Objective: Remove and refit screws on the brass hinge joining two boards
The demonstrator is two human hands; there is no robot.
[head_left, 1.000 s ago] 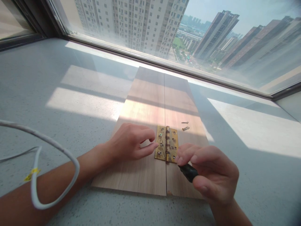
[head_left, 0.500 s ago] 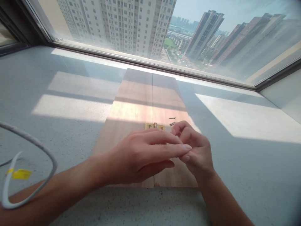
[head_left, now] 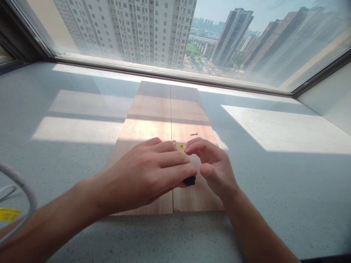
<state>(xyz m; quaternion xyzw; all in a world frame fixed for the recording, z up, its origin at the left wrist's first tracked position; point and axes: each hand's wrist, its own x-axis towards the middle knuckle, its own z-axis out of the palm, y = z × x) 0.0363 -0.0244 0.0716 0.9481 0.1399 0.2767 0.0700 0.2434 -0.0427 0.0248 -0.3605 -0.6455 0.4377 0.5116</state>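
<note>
Two pale wooden boards (head_left: 145, 109) lie side by side with a narrow seam between them. A brass hinge (head_left: 181, 147) spans the seam, partly hidden by my hands. My left hand (head_left: 153, 170) is closed above the boards around something with a black rounded end (head_left: 189, 180), which looks like a screwdriver handle; the remainder is covered. My right hand (head_left: 215, 164) has its thumb apart from its bent fingers. Its fingertips are close to the hinge's right leaf, and I make out nothing in them. Just beyond lies a screw (head_left: 193, 134) on the right board.
The boards rest on a speckled pale sill (head_left: 71, 153) below a large window (head_left: 123, 33) with a dark frame. At the left edge, a grey cable (head_left: 20, 180) with a yellow tag (head_left: 9, 214) loops over my left forearm.
My hands have moved apart, and the left one now shows a black end beneath its fingers. Of two screws seen beyond the right hand, one still shows. The view has shifted slightly.
</note>
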